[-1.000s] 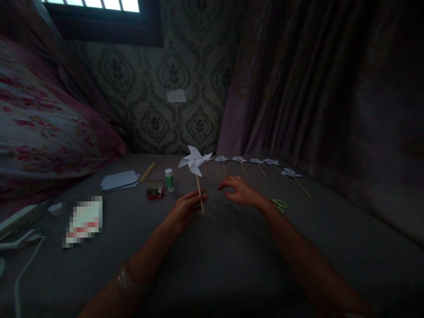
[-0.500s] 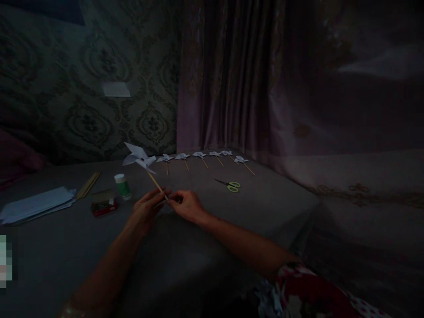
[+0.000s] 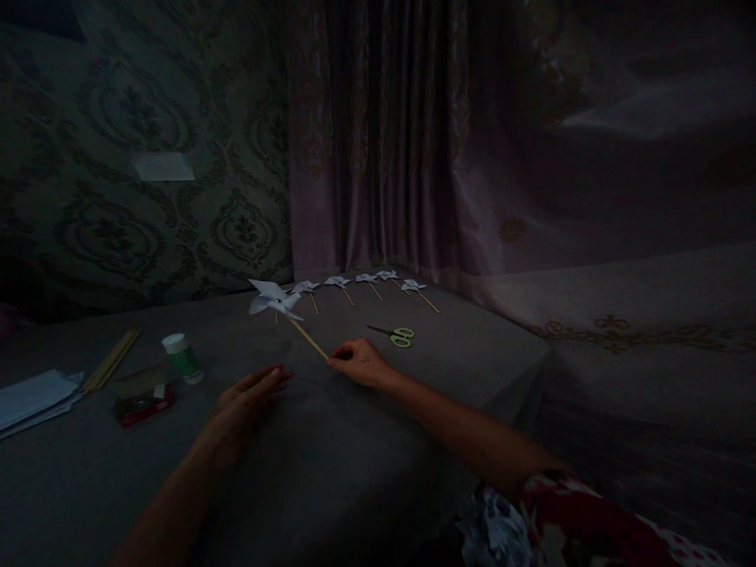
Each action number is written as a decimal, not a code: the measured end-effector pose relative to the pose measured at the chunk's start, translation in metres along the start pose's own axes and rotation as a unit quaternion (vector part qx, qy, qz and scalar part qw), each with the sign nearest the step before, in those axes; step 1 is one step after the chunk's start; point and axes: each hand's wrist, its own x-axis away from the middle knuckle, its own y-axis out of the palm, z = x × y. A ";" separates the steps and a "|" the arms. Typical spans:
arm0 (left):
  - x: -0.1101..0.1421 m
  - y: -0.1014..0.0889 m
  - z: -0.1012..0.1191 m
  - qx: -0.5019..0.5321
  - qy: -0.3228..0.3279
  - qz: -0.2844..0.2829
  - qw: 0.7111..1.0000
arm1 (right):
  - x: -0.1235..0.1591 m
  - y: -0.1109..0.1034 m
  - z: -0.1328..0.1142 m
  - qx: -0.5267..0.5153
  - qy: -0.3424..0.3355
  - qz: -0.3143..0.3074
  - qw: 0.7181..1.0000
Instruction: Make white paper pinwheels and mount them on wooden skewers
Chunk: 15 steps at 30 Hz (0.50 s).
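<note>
My right hand [image 3: 361, 364] pinches the lower end of the stick of a white paper pinwheel [image 3: 275, 301]. The pinwheel tilts up and to the left, its blades held above the table. Apart from it, my left hand [image 3: 251, 398] hovers lower on the left, fingers stretched out and holding nothing. Beyond my hands, several more pinwheels [image 3: 338, 282] lie in a row along the far side of the table, one partly hidden behind the held one. Scissors [image 3: 400, 338] with light green handles lie just past my right hand.
On the left of the grey-covered table [image 3: 354, 449] are a glue bottle [image 3: 183, 358], a small red box [image 3: 143, 404] with its lid up, thin wooden sticks [image 3: 112, 361] and a stack of white paper [image 3: 36, 400]. A curtain [image 3: 378, 157] hangs behind.
My left hand has let go of the pinwheel's stick and drawn away, its fingers extended. My right hand keeps the pinwheel and has moved it rightward over the table. The camera view has turned right.
</note>
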 end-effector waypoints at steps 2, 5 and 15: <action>-0.001 -0.001 0.000 -0.006 -0.007 0.001 1.000 | -0.009 -0.027 0.016 0.046 0.016 0.050 0.998; -0.004 -0.004 -0.002 -0.005 -0.009 0.008 1.000 | -0.025 -0.069 0.039 0.091 0.056 0.109 0.988; -0.007 -0.006 -0.001 -0.006 -0.050 0.039 0.998 | -0.066 -0.138 0.109 0.190 0.169 0.212 0.944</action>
